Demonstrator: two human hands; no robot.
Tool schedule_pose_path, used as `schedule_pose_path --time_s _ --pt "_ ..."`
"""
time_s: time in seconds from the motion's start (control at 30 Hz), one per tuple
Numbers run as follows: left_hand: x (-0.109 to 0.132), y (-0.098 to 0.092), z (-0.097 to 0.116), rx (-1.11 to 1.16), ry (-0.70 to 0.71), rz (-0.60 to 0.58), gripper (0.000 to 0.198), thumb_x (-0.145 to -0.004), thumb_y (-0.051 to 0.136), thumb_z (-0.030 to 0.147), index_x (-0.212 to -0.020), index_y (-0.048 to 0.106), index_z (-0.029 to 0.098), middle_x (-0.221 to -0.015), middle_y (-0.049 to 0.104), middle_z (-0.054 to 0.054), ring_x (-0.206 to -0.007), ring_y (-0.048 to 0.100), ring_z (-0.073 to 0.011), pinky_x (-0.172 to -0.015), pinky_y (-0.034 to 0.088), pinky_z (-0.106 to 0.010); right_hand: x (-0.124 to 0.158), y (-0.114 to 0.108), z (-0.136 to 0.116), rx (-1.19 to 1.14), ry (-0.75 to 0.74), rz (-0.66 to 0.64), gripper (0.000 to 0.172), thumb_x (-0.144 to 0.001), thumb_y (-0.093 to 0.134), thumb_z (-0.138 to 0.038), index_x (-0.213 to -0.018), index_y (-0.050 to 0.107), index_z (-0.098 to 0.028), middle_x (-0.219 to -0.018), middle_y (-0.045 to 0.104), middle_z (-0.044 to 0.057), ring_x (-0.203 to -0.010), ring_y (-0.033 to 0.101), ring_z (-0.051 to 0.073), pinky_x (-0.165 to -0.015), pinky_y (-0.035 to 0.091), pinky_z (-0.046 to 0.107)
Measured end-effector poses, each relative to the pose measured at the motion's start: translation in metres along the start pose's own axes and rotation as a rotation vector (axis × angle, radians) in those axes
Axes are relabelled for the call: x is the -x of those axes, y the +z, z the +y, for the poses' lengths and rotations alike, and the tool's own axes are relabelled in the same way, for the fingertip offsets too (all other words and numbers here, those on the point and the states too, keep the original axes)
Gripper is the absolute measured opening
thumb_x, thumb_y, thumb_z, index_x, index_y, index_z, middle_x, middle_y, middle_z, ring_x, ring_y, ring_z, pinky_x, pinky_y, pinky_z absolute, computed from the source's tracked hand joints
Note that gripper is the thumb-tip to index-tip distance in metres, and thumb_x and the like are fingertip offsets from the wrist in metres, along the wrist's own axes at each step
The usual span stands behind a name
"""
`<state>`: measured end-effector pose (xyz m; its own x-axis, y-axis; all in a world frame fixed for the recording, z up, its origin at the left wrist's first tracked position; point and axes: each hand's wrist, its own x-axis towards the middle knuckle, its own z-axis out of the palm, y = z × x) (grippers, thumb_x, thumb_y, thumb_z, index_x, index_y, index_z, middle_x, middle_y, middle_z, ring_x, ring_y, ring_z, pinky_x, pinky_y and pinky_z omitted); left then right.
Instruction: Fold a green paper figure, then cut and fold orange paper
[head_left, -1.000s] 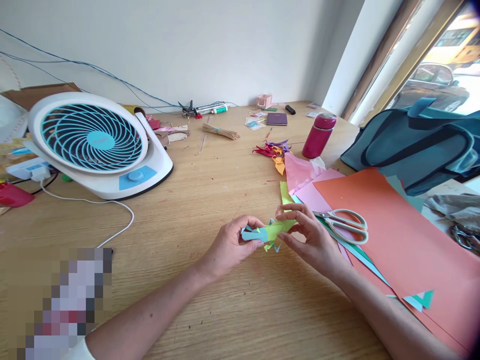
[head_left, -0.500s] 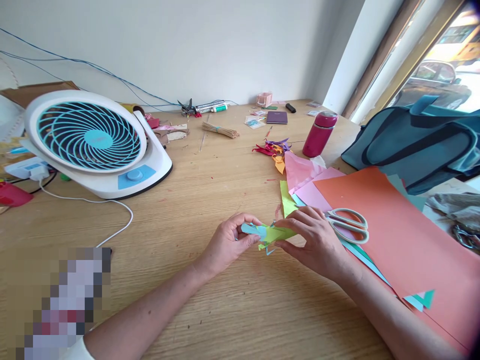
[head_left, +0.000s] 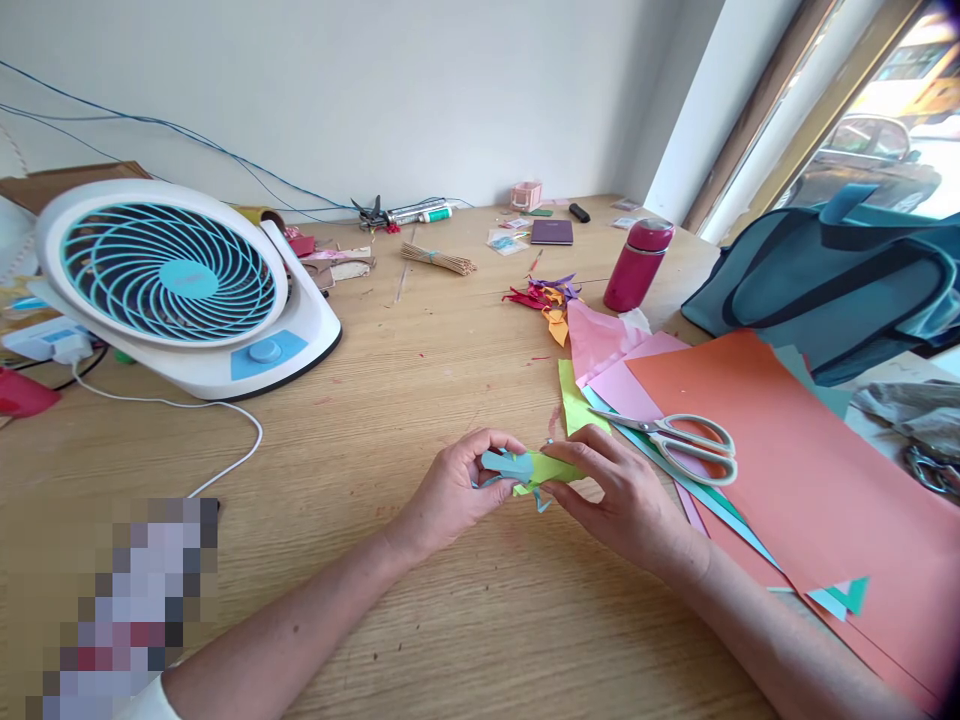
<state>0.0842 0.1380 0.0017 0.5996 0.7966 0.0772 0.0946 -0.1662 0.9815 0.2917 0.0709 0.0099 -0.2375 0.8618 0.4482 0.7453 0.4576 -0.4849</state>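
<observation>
Both my hands meet over the wooden table (head_left: 420,620), holding a small folded paper piece (head_left: 529,467) of light blue and lime green. My left hand (head_left: 457,490) pinches its blue left end between thumb and fingers. My right hand (head_left: 622,490) grips the green right end, fingers curled over it. Small blue scraps hang under the piece. White-handled scissors (head_left: 686,445) lie just right of my right hand on stacked coloured paper sheets (head_left: 795,470).
A white and blue desk fan (head_left: 180,290) stands at the left with its cord (head_left: 225,410) trailing forward. A red bottle (head_left: 636,265), paper scraps (head_left: 544,298), a stick bundle (head_left: 439,262) and a teal bag (head_left: 832,285) lie farther back and right.
My right hand has slid left along the green end and closed lower over it. The paper piece has shifted slightly left and down. My left hand keeps its pinch.
</observation>
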Motion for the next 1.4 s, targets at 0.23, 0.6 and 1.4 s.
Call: schedule_pose_path --time_s 0.23,0.6,1.4 --pt "-0.005 -0.009 -0.002 -0.167 0.148 0.047 0.024 -0.079 0.066 0.01 -0.102 0.065 0.018 -0.101 0.061 -0.006 -0.09 0.062 -0.0157 -0.074 0.052 -0.024 0.0 0.002 0.007 0.067 -0.021 0.027 0.024 -0.09 0.064 -0.023 -0.114 0.063 -0.022 -0.095 0.062 0.006 -0.081 0.061 0.019 -0.069 0.048 0.032" --pt "-0.005 -0.015 -0.006 -0.493 0.213 0.118 0.016 -0.079 0.07 0.014 -0.094 0.07 0.019 -0.122 0.056 -0.012 -0.113 0.057 -0.0245 -0.085 0.052 -0.034 0.0 0.001 0.01 0.207 -0.084 0.106 0.024 -0.092 0.06 -0.019 -0.116 0.06 -0.02 -0.095 0.061 0.007 -0.08 0.059 0.019 -0.069 0.047 0.031" --pt "0.005 0.01 0.016 0.047 -0.224 0.144 0.029 -0.082 0.067 0.045 -0.078 0.064 0.016 -0.071 0.05 0.001 -0.07 0.043 -0.014 -0.068 0.036 -0.027 0.006 0.005 -0.009 0.501 -0.353 0.074 0.032 -0.092 0.058 -0.012 -0.124 0.059 -0.014 -0.087 0.062 0.007 -0.073 0.053 0.02 -0.065 0.041 0.035"
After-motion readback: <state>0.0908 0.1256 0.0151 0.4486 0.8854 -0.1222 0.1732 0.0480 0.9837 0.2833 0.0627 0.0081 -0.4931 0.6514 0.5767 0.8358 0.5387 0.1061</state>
